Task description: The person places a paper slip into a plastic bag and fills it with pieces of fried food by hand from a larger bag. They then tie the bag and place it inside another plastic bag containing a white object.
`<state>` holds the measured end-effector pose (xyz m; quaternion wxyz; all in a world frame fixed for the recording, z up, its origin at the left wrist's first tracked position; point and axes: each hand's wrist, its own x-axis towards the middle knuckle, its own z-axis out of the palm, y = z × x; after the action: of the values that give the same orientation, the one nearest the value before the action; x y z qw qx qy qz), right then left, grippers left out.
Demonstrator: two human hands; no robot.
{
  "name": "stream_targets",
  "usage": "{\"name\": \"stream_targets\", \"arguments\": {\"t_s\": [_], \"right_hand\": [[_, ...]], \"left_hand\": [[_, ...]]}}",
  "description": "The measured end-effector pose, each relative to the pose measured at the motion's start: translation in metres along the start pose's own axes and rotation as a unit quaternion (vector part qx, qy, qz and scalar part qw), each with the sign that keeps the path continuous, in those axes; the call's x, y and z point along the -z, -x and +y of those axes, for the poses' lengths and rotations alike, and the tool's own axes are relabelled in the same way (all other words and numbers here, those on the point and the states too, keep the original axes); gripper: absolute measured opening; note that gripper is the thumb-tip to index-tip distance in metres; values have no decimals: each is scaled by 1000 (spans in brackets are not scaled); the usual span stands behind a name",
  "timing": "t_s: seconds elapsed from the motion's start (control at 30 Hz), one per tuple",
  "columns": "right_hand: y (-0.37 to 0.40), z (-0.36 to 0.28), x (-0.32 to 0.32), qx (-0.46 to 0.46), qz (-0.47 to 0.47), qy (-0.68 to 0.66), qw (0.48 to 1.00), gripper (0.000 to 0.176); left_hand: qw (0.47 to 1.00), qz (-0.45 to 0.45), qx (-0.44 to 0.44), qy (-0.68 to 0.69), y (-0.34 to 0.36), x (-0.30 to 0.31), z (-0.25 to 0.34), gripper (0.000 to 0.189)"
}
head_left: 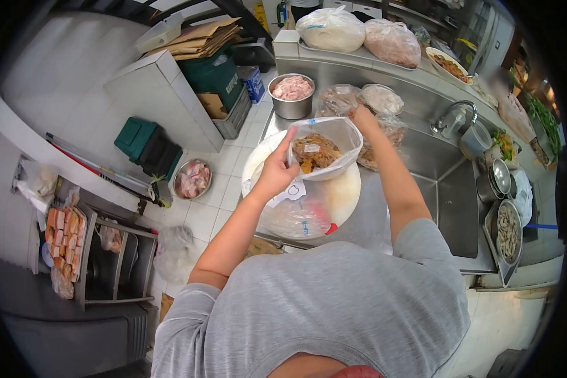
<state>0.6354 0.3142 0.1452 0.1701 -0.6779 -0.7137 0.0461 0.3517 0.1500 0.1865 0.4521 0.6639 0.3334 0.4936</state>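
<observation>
Your left hand [276, 169] and right hand [363, 117] pinch the rim of the clear bag [335, 135] between them; its brown contents are indistinct and your right fingertips are hidden.

Clear bag [324, 148] mid-scene w/ brown & yellow-orange food inside, small white label. Under it, white round board [346, 192]. Far: silver-grey steel bowl [291, 94] w/ pale pink meat. Table [422, 101] grey metal. Far end: white sack [331, 29] & pinkish sack [392, 41]. Left: dark green bin [146, 143], white-tiled floor [217, 201] w/ grey grid lines, orange packs [63, 236]. Near: plain grey shirt [334, 302].
</observation>
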Motion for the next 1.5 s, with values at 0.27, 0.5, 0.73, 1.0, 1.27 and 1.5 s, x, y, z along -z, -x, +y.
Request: {"name": "stream_targets", "arguments": {"t_s": [0.27, 0.5, 0.73, 1.0, 1.27, 1.5], "right_hand": [[-15, 26, -54, -48, -20, 114, 992, 33], [26, -2, 16, -72, 160, -185, 967, 22], [116, -111, 56, 209, -28, -281, 936, 29], [106, -94, 11, 74, 48, -84, 992, 27], [102, -85, 2, 89, 115, -97, 985, 23], [111, -94, 14, 229, 181, -94, 952, 21]], "left_hand": [[997, -28, 37, -69, 16, -4, -1, 79], [1000, -5, 1, -17, 12, -5, 0, 77], [998, -40, 29, 30, 0, -6, 1, 78], [1000, -16, 5, -5, 8, -14, -5, 78], [997, -8, 8, -71, 11, -16, -10, 79], [997, -38, 52, -39, 3, -10, -7, 79]]}}
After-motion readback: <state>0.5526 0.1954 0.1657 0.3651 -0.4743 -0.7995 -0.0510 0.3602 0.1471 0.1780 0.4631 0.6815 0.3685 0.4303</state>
